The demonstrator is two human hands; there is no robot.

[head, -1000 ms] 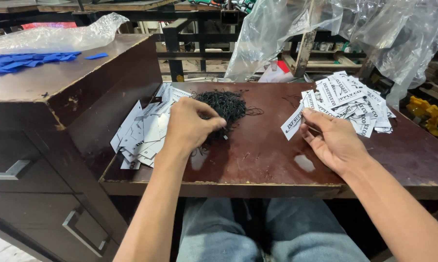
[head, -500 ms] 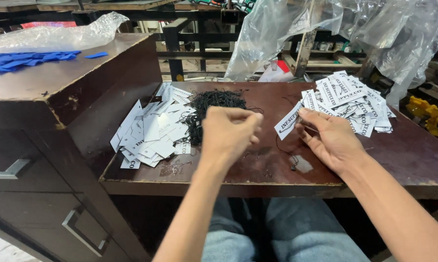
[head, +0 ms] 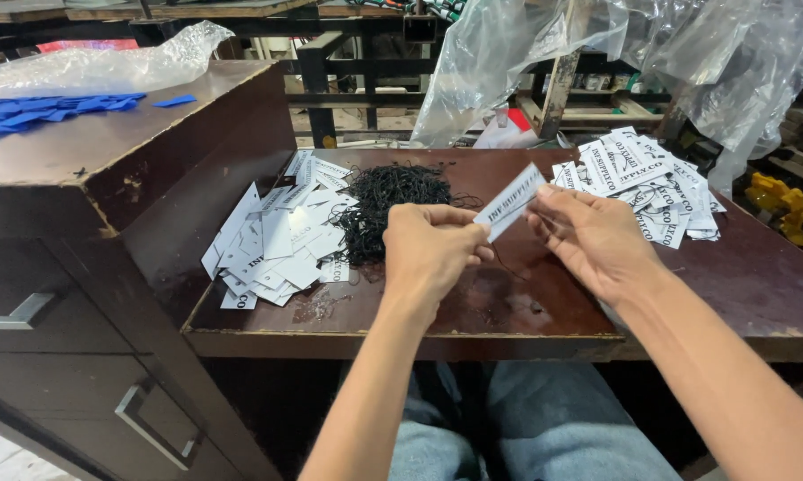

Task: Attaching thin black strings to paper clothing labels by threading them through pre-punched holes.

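Note:
My right hand (head: 591, 239) holds a white paper tag (head: 510, 201) with dark print above the brown table (head: 473, 316). My left hand (head: 430, 251) is pinched at the tag's lower end, gripping a thin black string (head: 506, 264) that hangs below. Just beyond my left hand lies a heap of black strings (head: 385, 203). One pile of white tags (head: 277, 239) lies to the left, another pile of printed tags (head: 644, 185) to the right behind my right hand.
A dark wooden cabinet (head: 90, 223) with drawer handles stands at the left, with blue pieces (head: 36, 111) and a clear plastic bag (head: 90, 62) on top. Clear plastic sheeting (head: 597, 49) hangs behind the table. A yellow object (head: 789, 209) sits at the far right.
My left hand left the string heap with a string and came to the middle. My right hand lifted one tag off the right pile, and both hands now meet at it.

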